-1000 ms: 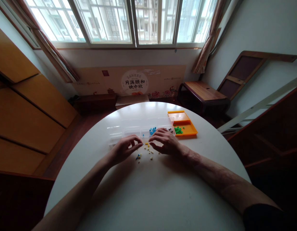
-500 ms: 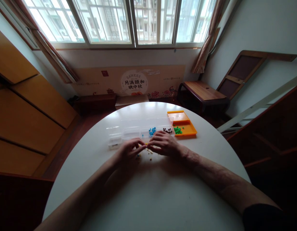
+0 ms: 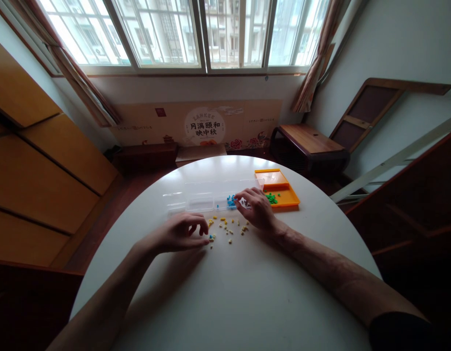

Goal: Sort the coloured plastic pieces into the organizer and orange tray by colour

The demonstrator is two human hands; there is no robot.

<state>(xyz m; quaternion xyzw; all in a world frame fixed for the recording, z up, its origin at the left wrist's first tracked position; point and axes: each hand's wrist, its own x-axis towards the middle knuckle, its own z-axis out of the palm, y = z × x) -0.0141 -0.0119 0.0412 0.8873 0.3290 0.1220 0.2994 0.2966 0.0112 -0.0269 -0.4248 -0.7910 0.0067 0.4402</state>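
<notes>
My left hand (image 3: 183, 233) rests low over the table, thumb and forefinger apart, with its fingertips beside a small cluster of pale yellow and blue pieces (image 3: 211, 238). Between the hands, loose yellow pieces (image 3: 225, 222) lie scattered on the tabletop. My right hand (image 3: 257, 208) hangs over the clear compartment box (image 3: 199, 204), its fingers bent and a little apart. Its thumb and forefinger tips are at the blue pieces (image 3: 231, 200) in one compartment. Dark brown pieces in the neighbouring compartment are mostly hidden behind this hand.
An orange tray (image 3: 289, 196) with green pieces (image 3: 272, 199) stands at the box's right end. The box's clear lid (image 3: 221, 185) lies open behind it. All of this is on a round white table (image 3: 247, 292). A wooden bench (image 3: 309, 138) stands beyond, below the window.
My hands, fingertips together half a second ago, have parted. The left moved slightly left and down; the right moved right and up to the blue pieces. More yellow pieces now show.
</notes>
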